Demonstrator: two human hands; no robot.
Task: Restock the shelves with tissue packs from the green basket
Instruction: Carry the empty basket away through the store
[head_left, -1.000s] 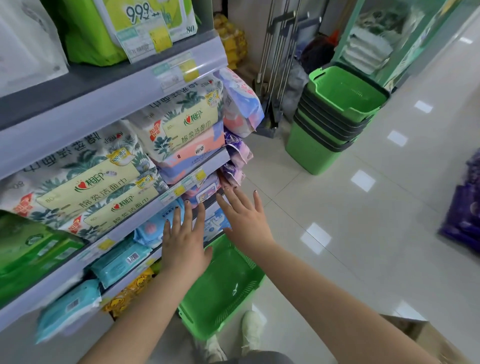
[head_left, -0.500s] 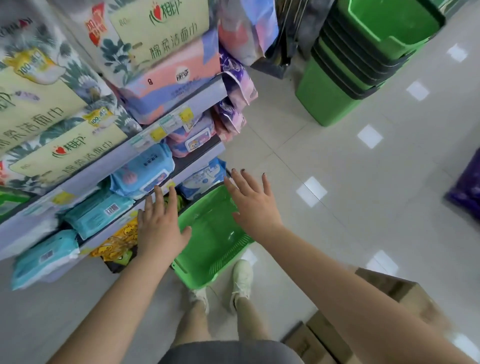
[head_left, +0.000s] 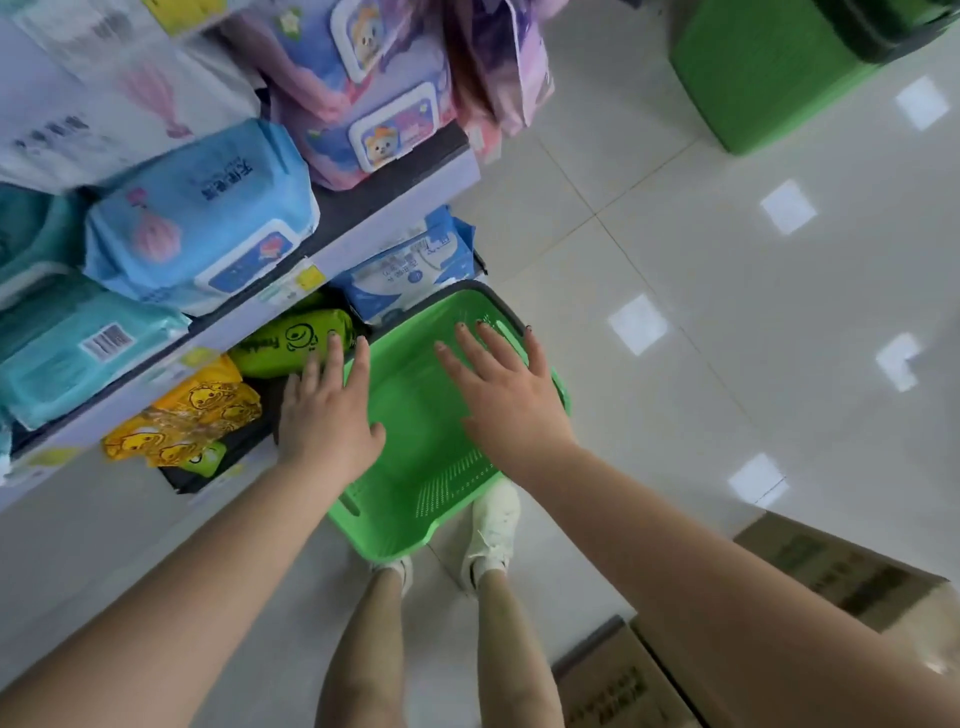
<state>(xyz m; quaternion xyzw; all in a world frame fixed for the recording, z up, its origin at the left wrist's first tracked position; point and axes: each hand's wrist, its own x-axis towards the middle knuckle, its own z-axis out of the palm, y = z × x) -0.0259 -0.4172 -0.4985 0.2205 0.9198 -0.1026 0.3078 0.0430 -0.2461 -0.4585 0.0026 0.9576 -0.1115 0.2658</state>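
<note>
A green basket (head_left: 410, 499) stands on the floor against the shelves, and I see no packs inside it. My left hand (head_left: 327, 415) hovers flat over its left rim, fingers straight, fingertips near a green pack (head_left: 283, 340) on the bottom shelf. My right hand (head_left: 504, 395) spreads open above the basket's right half, holding nothing. Blue packs (head_left: 202, 223), teal packs (head_left: 78, 343), yellow duck-print packs (head_left: 192, 410) and a blue-white pack (head_left: 410, 265) fill the lower shelves (head_left: 374, 228).
Purple and pink wipe packs (head_left: 363, 88) sit on the upper shelf. A stack of green baskets (head_left: 769, 67) stands at the top right. Cardboard boxes (head_left: 831, 577) lie at the lower right. My feet in white shoes (head_left: 493, 530) are just behind the basket.
My view has tilted down from the upper shelves to the floor. Both open hands have dropped lower and now hang over the green basket.
</note>
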